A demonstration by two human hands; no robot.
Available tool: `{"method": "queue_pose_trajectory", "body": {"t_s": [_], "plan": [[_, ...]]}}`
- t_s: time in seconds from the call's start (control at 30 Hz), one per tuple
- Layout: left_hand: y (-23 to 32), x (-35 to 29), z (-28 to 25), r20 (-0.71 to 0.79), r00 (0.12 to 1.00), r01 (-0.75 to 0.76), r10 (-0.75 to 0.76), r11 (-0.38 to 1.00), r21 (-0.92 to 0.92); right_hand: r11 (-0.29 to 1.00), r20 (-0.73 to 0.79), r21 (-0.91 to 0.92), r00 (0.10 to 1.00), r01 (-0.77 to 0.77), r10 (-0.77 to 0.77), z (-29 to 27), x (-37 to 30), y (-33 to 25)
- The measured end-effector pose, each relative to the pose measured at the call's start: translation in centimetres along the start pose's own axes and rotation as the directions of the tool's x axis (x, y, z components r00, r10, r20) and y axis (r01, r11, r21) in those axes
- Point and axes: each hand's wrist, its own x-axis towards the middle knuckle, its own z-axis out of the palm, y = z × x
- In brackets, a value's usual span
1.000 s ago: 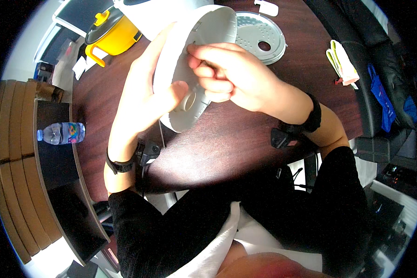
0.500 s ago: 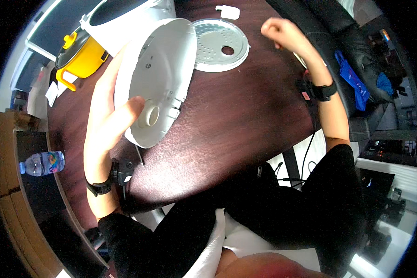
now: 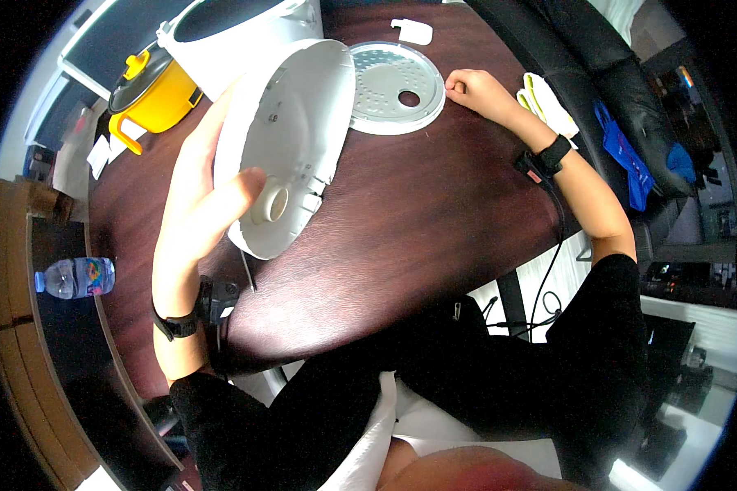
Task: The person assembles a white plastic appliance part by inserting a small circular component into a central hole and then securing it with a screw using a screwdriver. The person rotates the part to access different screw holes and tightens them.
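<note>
My left hand (image 3: 213,209) is closed round a white plastic lid shell (image 3: 303,123), held tilted up on its edge with its hollow side toward the right. The thumb presses inside, beside a short round cream-coloured tube (image 3: 273,201). Beyond the shell, a silver perforated disc (image 3: 385,78) with a pale rim and one larger round hole lies flat on the table. At that disc's right edge is my right hand (image 3: 479,94), its fingers curled together. Whether they touch the rim or pinch something small, I cannot make out.
On the dark wooden table (image 3: 401,221) stand a large white tub (image 3: 237,41) and a yellow pot with a lid (image 3: 160,94). A small white plastic piece (image 3: 413,31) lies behind the disc. Folded cloth (image 3: 546,102) is at right, a water bottle (image 3: 78,278) far left.
My right hand has come down and to the left, to the disc's edge, uncovering the folded cloth. My left hand still holds the shell much as before. The whole view has shifted slightly.
</note>
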Motion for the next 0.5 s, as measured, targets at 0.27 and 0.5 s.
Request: {"method": "queue_pose_trajectory", "body": {"t_s": [0.27,0.5], "plan": [[-0.7,0.3,-0.4,0.031,0.997,-0.069,0.07,0.997,-0.021,0.997,0.019,0.021,0.997,-0.074,0.073,-0.7,-0.3,-1.0],[-1.4,0.5,-0.6,0.047,0.979,-0.199,0.197,0.979,0.045,0.934,-0.102,0.354,0.991,-0.043,0.084,-4.0,0.3,-9.5]]}}
